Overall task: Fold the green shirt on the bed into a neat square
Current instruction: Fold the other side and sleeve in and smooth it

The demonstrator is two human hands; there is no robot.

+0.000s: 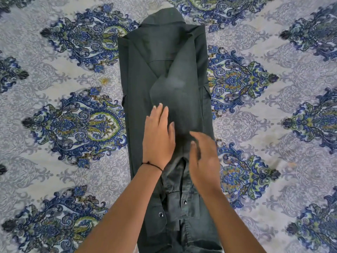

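Observation:
The dark green shirt [164,70] lies face down on the bed as a long narrow strip, collar at the far end. Both sides and both sleeves are folded inward, and the cuffs with snap buttons rest near me. My left hand [157,136] lies flat on the middle of the shirt, fingers together and palm down. My right hand [204,157] hovers just right of it over the folded sleeve, fingers spread and blurred by motion. Neither hand grips any cloth.
The bedsheet [273,115] is pale grey with large blue and green paisley medallions and stretches flat on every side of the shirt. A thin black thread circles my left wrist [152,165].

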